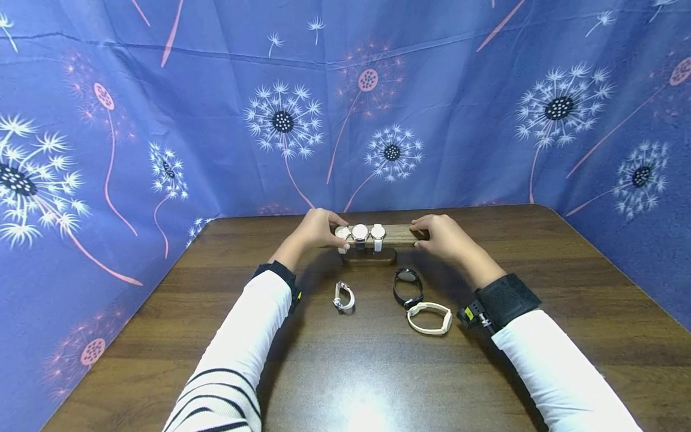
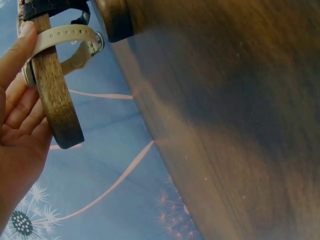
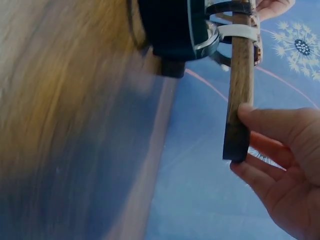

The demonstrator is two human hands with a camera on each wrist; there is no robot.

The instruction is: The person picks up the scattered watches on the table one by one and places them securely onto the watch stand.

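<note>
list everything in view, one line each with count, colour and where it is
wooden bar: 1, brown, between the hands
beige-strap watch: 1, beige, bar's left
dark-strap watch: 1, dark, bar, middle of three
white-strap watch: 1, white, right of three
base: 1, dark brown, below the bar
small watch: 1, white, table, left
black watch: 1, black, table, right
cream watch: 1, cream, nearest the person
table: 1, brown, under the watches
cloth: 1, blue, flowered, behind the table
wrist straps: 2, black, each wrist
sleeves: 2, white, left one striped
left hand: 1, bare, bar's left end
right hand: 1, bare, bar's right end
</note>
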